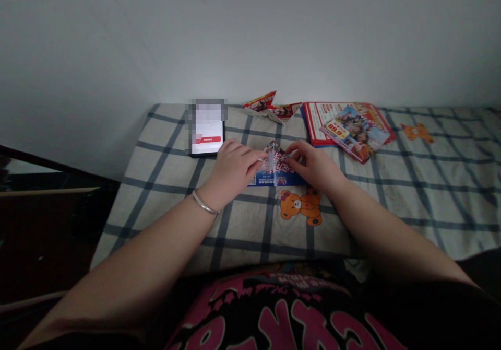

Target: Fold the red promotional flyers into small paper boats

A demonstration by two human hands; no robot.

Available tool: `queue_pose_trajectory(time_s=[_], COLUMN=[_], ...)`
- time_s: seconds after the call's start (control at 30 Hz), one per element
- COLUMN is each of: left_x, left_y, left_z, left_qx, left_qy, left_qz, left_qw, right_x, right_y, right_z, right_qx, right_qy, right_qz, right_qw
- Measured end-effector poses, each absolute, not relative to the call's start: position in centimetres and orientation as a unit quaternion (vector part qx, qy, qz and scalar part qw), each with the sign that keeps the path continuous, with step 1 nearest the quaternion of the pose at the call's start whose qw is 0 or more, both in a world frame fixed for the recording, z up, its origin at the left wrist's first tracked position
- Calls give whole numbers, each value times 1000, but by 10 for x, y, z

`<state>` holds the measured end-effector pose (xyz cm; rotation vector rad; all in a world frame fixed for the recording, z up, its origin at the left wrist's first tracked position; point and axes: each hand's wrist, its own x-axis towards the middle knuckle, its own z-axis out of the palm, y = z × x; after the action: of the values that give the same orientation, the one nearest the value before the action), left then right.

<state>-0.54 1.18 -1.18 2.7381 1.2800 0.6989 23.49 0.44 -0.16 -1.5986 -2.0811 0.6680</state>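
The left hand (238, 166) and the right hand (313, 164) each have a closed grip on one printed leaflet (276, 171), fingers and thumbs pinching its two sides. That single sheet lies between them, its top folded to a peak pointing to 12 o'clock and its blue edge at 6. One silver bangle (205, 203) circles the left wrist.

At 5 o'clock from the leaflet, one bow-wearing teddy bear print (300, 207) shows on the checked cloth (242, 240). At 10 o'clock lies one lit touchscreen device (208, 128), its lower right corner just beside the left hand; whether they touch I cannot tell. At 12 stands one zigzag-folded red paper (270, 108). At 2 lies one stack of flyers (319, 123), sheets too overlapped to count, with one flyer marked 89.9 (354, 135) askew on top. Beyond it, towards 3, is a second, smaller bear print (418, 131).
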Motion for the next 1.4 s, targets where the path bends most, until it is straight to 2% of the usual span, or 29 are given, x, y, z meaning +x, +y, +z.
queue_pose_trajectory(time_s=[0.37,0.5,0.7,0.93,1.4], left_x=[-6,-5,-7,-12,-16], left_y=[9,6,9,9,2], left_z=[-12,-10,-9,-3,9], left_qx=[899,895,895,912,927], left_qy=[388,397,398,372,361], left_qz=[205,202,201,171,94], left_qw=[12,16,25,18,44], right_x=[237,238,233,228,223], right_y=[4,5,-2,-9,-18], right_z=[-2,-3,5,5,12], right_qx=[-511,-459,-361,-368,-388], right_qy=[-831,-861,-916,-920,-914], right_qz=[126,95,84,45,47], right_qw=[180,197,152,130,112])
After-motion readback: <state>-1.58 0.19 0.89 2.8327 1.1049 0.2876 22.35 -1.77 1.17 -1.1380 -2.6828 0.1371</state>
